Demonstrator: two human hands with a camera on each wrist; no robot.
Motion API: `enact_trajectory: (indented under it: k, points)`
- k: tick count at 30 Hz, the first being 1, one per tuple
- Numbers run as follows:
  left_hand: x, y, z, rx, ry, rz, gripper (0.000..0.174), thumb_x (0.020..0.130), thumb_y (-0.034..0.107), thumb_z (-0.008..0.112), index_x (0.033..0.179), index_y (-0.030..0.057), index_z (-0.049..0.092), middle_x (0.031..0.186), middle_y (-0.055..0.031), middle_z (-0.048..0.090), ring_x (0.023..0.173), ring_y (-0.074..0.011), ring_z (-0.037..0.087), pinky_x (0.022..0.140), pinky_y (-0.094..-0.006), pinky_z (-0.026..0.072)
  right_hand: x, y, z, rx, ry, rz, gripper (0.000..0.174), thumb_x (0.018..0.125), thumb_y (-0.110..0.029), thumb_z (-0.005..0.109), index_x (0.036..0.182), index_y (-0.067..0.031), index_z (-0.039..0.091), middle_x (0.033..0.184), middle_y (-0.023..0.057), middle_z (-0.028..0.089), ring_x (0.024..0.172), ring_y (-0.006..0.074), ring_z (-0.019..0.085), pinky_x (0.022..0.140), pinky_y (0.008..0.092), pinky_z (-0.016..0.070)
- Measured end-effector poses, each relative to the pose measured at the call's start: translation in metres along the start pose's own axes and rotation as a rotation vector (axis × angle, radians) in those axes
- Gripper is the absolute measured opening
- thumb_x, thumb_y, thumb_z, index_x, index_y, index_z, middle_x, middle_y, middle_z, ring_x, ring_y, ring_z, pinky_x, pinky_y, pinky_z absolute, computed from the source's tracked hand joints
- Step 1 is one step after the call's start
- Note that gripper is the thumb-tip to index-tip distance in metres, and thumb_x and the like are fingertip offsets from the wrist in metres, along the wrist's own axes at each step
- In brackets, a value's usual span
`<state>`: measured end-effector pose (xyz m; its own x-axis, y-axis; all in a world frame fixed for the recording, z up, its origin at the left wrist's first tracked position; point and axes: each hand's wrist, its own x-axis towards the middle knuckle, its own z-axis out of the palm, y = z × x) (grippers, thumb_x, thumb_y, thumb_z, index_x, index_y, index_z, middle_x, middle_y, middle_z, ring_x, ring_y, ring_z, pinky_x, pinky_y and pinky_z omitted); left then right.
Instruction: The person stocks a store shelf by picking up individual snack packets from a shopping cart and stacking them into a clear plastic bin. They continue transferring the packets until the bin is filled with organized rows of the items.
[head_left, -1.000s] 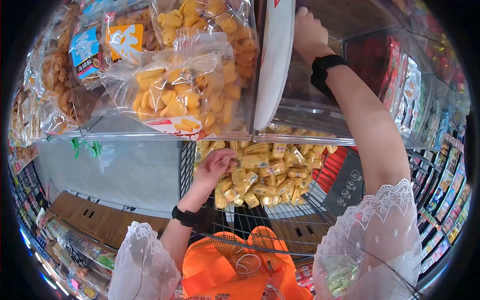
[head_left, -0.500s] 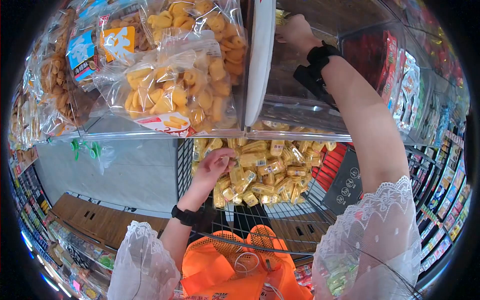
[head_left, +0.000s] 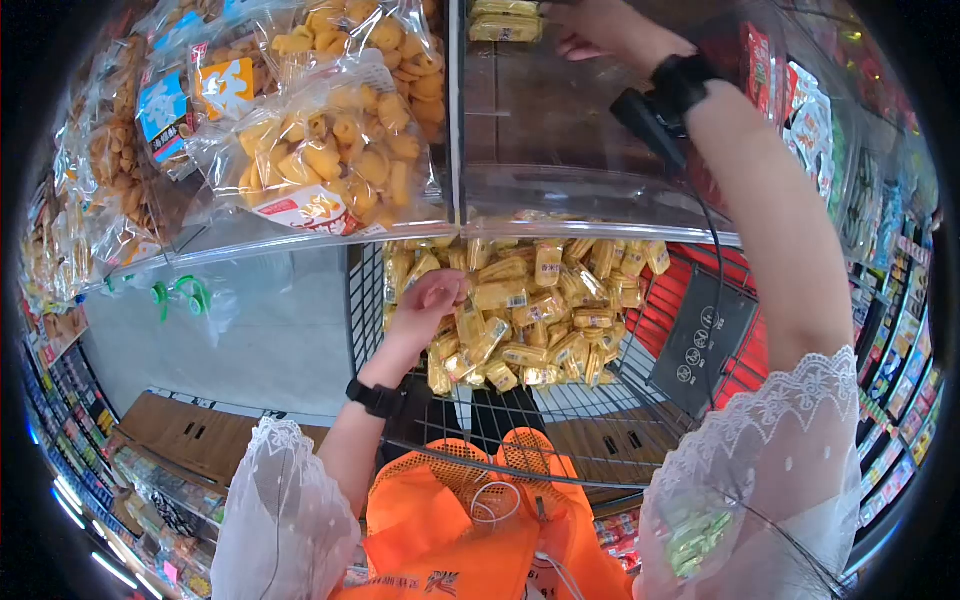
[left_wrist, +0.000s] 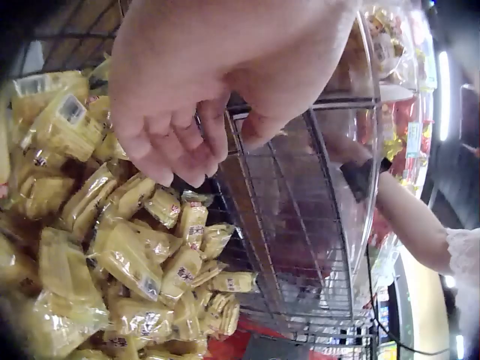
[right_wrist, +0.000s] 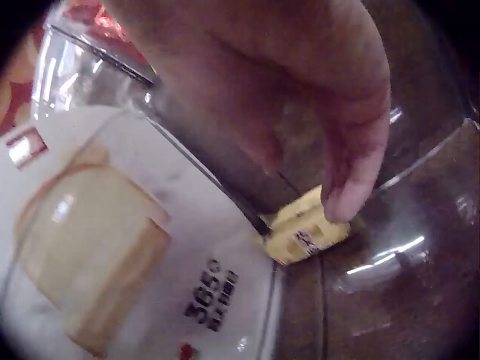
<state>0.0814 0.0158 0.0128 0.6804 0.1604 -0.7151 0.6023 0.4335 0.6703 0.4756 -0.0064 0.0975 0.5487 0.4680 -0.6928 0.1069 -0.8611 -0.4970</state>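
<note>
My right hand (head_left: 590,25) reaches deep into a clear plastic bin (head_left: 600,200) on the upper shelf. In the right wrist view one fingertip of the right hand (right_wrist: 337,187) touches a yellow wrapped packet (right_wrist: 304,232) on the bin floor; two such yellow packets (head_left: 505,20) lie just left of that hand. My left hand (head_left: 432,298) hovers at the left edge of a heap of yellow packets (head_left: 530,320) in a wire cart basket (head_left: 600,400). Seen from the left wrist, the left hand (left_wrist: 180,142) has loosely curled fingers and holds nothing above the heap of yellow packets (left_wrist: 127,247).
Clear bags of yellow puffed snacks (head_left: 330,160) fill the neighbouring bin at left. A white printed divider (right_wrist: 112,247) stands beside the packet. An orange mesh bag (head_left: 460,540) hangs at the cart's near end. Red snack packs (head_left: 790,90) and store shelves (head_left: 890,330) lie to the right.
My right hand has moved left and deeper into the clear bin, reaching the yellow packets there. The left hand has stayed over the heap in the cart.
</note>
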Motion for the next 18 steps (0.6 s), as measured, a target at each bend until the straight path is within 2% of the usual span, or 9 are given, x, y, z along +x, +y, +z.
enact_trajectory:
  k: [1,3,7,9,11,13,16,17,18]
  points:
    - [0.007,-0.010,0.000,0.051,0.028,0.010,0.029,0.092,0.021,0.051,0.114,0.0035,0.052,0.105,-0.0062,0.060,0.094,-0.0148,0.058,0.083,-0.0252,0.0438,-0.039,-0.016,-0.010,0.017,0.033,-0.003,0.035,0.089,-0.030,0.052,0.092,0.0044,0.056,0.080,0.0097,0.062,0.068,0.0196,0.061,0.052,0.0280,0.0465]
    - [0.029,-0.031,-0.001,0.259,0.045,0.089,0.034,0.088,0.023,0.056,0.114,0.0028,0.052,0.109,-0.0109,0.059,0.098,-0.0197,0.057,0.086,-0.0284,0.0431,0.063,0.069,-0.010,0.330,-0.001,-0.364,0.038,0.088,-0.036,0.053,0.102,-0.0009,0.058,0.089,0.0073,0.064,0.071,0.0141,0.063,0.063,0.0262,0.0548]
    - [0.058,-0.045,0.028,0.763,0.132,0.165,0.050,0.076,0.031,0.065,0.115,0.0031,0.052,0.117,-0.0176,0.053,0.111,-0.0298,0.050,0.093,-0.0383,0.0396,-0.123,0.018,-0.032,0.163,0.446,-0.552,0.036,0.091,-0.029,0.044,0.100,0.0032,0.058,0.063,0.0010,0.048,0.049,0.0082,0.043,0.045,0.0210,0.0358]
    - [0.058,-0.044,0.053,1.063,0.076,0.197,0.057,0.074,0.038,0.066,0.118,0.0051,0.050,0.124,-0.0166,0.048,0.117,-0.0314,0.043,0.098,-0.0420,0.0344,-0.197,0.018,-0.020,0.272,0.516,-0.500,0.036,0.093,-0.025,0.040,0.100,0.0052,0.058,0.050,-0.0021,0.040,0.038,0.0052,0.033,0.037,0.0184,0.0263]
    - [0.056,-0.045,0.063,1.252,-0.045,0.151,0.061,0.072,0.041,0.067,0.119,0.0060,0.049,0.128,-0.0161,0.046,0.121,-0.0330,0.039,0.101,-0.0446,0.0315,-0.251,0.026,0.017,0.560,0.470,-0.289,0.031,0.094,-0.023,0.037,0.098,0.0014,0.057,0.050,-0.0035,0.040,0.038,0.0028,0.032,0.036,0.0174,0.0230]
    - [0.055,-0.044,0.067,1.331,-0.221,0.027,0.063,0.069,0.041,0.068,0.118,0.0057,0.049,0.129,-0.0160,0.044,0.123,-0.0347,0.036,0.100,-0.0461,0.0310,-0.260,0.046,0.047,0.566,0.119,-0.088,0.020,0.092,-0.016,0.045,0.095,-0.0006,0.058,0.053,-0.0018,0.049,0.041,0.0030,0.042,0.036,0.0168,0.0283]
    - [0.045,-0.046,0.056,1.256,-0.320,0.036,0.059,0.072,0.039,0.066,0.116,0.0045,0.049,0.127,-0.0181,0.046,0.120,-0.0351,0.040,0.096,-0.0444,0.0355,-0.217,0.122,0.125,0.348,-0.087,0.077,0.020,0.088,-0.019,0.054,0.094,-0.0005,0.058,0.061,0.0039,0.057,0.052,0.0079,0.053,0.047,0.0230,0.0423]
    - [0.042,-0.056,0.053,1.180,-0.276,0.063,0.054,0.072,0.037,0.066,0.111,0.0043,0.051,0.118,-0.0189,0.051,0.113,-0.0354,0.045,0.090,-0.0432,0.0390,-0.198,0.159,0.158,0.094,0.013,-0.054,0.025,0.083,-0.023,0.057,0.092,-0.0002,0.058,0.070,0.0129,0.062,0.067,0.0288,0.063,0.062,0.0380,0.0490]
    - [0.040,-0.074,0.049,1.104,-0.232,0.090,0.049,0.071,0.035,0.067,0.107,0.0041,0.052,0.110,-0.0197,0.055,0.106,-0.0358,0.050,0.085,-0.0420,0.0425,-0.183,0.177,0.184,-0.090,0.035,-0.073,0.029,0.082,-0.025,0.056,0.097,-0.0002,0.058,0.088,0.0180,0.062,0.082,0.0345,0.061,0.074,0.0396,0.0482]
